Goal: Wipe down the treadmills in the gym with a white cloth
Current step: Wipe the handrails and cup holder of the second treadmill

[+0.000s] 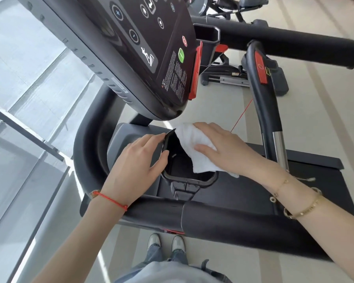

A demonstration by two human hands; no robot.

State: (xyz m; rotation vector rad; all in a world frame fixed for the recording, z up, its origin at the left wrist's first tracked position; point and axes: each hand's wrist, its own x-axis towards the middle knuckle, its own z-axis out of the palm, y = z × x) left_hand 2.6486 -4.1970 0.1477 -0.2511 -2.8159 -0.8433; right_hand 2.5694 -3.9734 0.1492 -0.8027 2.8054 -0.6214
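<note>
The treadmill's black console [151, 48] tilts above a grey side tray with a black cup holder [190, 178]. My right hand [223, 150] lies flat on the white cloth [194, 152], pressing it into the far side of the cup holder; part of the cloth hangs down inside. My left hand [139, 160] grips the cup holder's left rim, fingers curled over its edge. The black handrail [213, 219] runs across just below both wrists.
A second handrail [294, 45] and a curved bar with a red safety key [261, 68] stand to the right. Another machine [225, 76] sits on the pale floor behind. Large windows [29, 99] fill the left. My feet [166, 242] stand beside the treadmill's deck.
</note>
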